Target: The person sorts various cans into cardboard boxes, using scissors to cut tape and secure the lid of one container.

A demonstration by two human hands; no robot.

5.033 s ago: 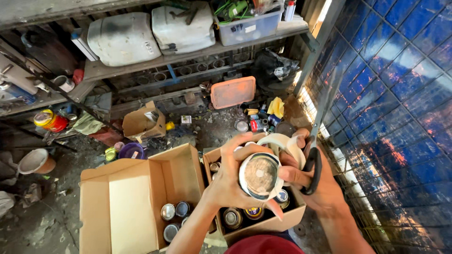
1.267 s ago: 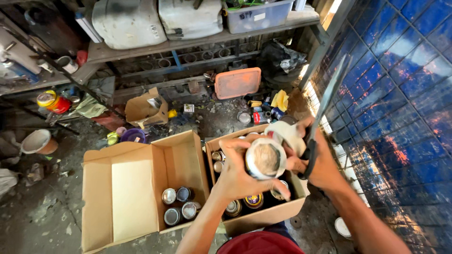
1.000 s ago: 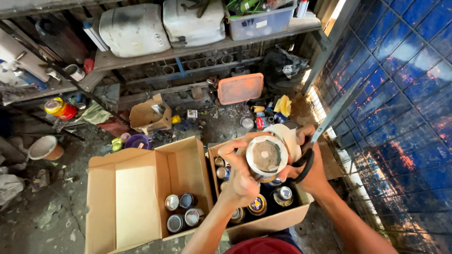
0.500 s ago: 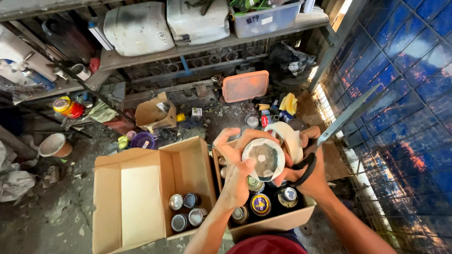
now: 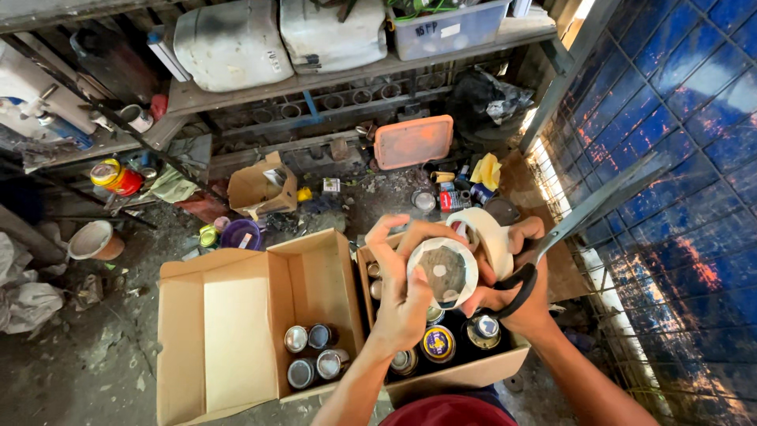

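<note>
Head view. My left hand [image 5: 406,304] wraps a round can [image 5: 443,272] from the left, fingers [image 5: 384,241] curled over its top rim and thumb underneath, so the can's dusty grey end faces me. My right hand [image 5: 524,292] grips from the other side; its fingers press against the can and also carry a tape roll [image 5: 487,237] looped just behind it, and black-handled scissors [image 5: 552,244] hang from that hand, blades pointing up to the right. The can sits in the air between both hands, right above the right box [image 5: 465,375].

That right box is open cardboard, holding upright cans; I see three lids clearly, one with a yellow and purple top [image 5: 438,343], and more rims tucked under my hands. How many are there I cannot tell, since the hands cover most of the box.

The left box [image 5: 236,315] touches it, flaps spread wide. Four cans [image 5: 314,355] stand packed in its near right corner; the rest of its floor is bare cardboard.

Farther off, a small open carton [image 5: 260,188] lies tilted on the dirty floor, contents too dark to make out. An orange tray [image 5: 413,140] leans by the shelf. On the shelf above stand two whitish jerrycans [image 5: 276,35] and a clear bin [image 5: 445,24], cut off by the top edge. Something dark red at the bottom edge is cut off too.
</note>
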